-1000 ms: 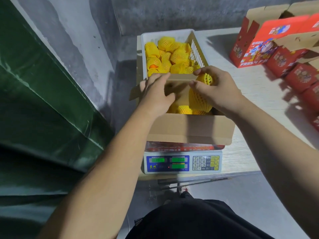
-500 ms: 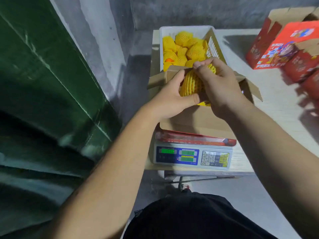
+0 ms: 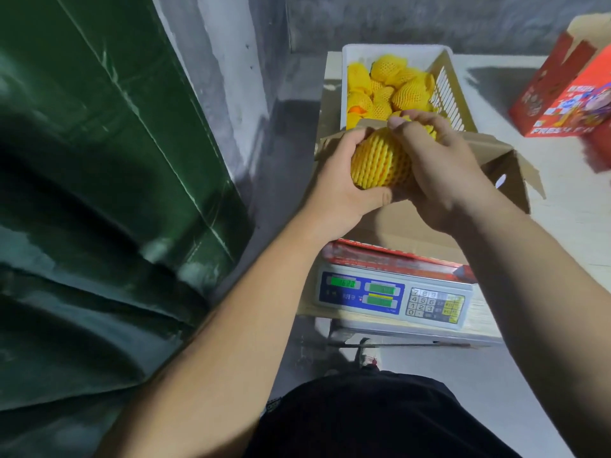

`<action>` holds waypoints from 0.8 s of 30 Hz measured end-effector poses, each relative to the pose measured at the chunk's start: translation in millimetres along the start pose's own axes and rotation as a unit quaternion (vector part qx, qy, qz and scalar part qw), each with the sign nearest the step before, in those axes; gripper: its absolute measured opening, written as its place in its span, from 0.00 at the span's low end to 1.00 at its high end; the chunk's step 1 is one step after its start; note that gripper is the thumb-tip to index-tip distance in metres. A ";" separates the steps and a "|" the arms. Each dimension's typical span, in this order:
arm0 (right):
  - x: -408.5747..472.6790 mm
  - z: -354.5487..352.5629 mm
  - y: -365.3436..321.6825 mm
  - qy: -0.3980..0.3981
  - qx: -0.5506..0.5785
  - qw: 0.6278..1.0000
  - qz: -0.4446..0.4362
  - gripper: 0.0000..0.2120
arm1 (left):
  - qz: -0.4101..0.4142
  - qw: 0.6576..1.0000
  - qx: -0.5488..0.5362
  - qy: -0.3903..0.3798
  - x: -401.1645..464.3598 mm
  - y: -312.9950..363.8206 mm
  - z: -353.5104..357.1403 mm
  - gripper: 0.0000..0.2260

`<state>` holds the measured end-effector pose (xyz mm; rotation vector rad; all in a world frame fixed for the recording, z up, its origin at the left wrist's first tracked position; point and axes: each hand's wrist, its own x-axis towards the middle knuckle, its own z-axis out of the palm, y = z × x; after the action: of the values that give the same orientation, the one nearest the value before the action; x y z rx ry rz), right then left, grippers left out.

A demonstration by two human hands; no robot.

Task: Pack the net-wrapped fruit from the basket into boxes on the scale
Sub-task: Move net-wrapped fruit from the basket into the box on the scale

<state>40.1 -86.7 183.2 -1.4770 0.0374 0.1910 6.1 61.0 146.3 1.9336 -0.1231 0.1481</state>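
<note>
Person, head view. Both forearms bare, no sleeves, no watch or rings visible. Left hand and right hand: short-trimmed nails. Black garment, lower centre of frame. One shoe, light with dark and red details.

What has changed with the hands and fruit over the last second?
The left hand moved off the box flap and now grips the net-wrapped fruit together with the right hand, lifted above the box. Basket and scale stay put.
</note>
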 end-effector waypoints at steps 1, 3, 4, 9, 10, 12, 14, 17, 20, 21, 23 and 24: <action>-1.0 -2.1 0.6 -0.010 -0.001 1.000 0.013 0.25 | 0.010 1.000 0.008 0.007 0.1 -0.9 -0.7 0.38; -4.1 -6.7 2.8 -0.030 -0.010 0.999 0.008 0.20 | 0.029 1.000 0.010 0.001 0.0 -4.4 -1.0 0.38; -5.9 -7.4 4.0 -0.032 -0.013 0.999 -0.002 0.16 | 0.032 0.999 0.007 -0.005 -0.9 -5.9 -1.0 0.38; -12.5 -8.6 9.1 -0.024 0.030 0.999 -0.027 0.08 | 0.026 0.999 0.015 -0.019 -5.1 -9.2 3.5 0.38; -13.8 -8.8 9.4 -0.023 0.041 0.998 -0.030 0.07 | 0.029 0.999 0.018 -0.029 -4.9 -9.0 3.6 0.39; -17.0 -10.1 10.5 -0.013 0.056 0.998 -0.032 0.08 | 0.035 0.998 0.019 -0.046 -5.1 -8.5 3.3 0.38; -21.6 -13.0 8.9 -0.004 0.075 0.997 -0.028 0.09 | 0.038 0.998 0.014 -0.050 -6.2 -7.0 4.1 0.38; -28.9 -15.4 4.5 0.014 0.116 0.993 -0.028 0.11 | 0.052 0.998 0.003 -0.040 -10.4 -6.3 8.0 0.37; -34.5 -15.1 3.0 0.046 0.128 0.990 -0.044 0.09 | 0.067 0.996 -0.055 0.000 -15.0 -1.1 19.4 0.36; -36.0 -15.3 3.7 0.040 0.120 0.991 -0.047 0.11 | 0.065 0.994 -0.084 0.022 -15.6 1.9 23.9 0.35; -37.7 -17.1 5.7 -0.004 0.092 0.994 -0.050 0.17 | 0.066 0.990 -0.109 0.060 -13.2 8.2 29.4 0.33; -36.6 -19.7 6.8 -0.015 0.077 0.995 -0.054 0.20 | 0.066 0.990 -0.109 0.059 -10.8 10.3 29.7 0.32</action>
<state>4.9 -109.5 179.8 -1.3189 -0.0512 0.1210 -4.8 29.7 143.5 1.6942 -0.1809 0.3225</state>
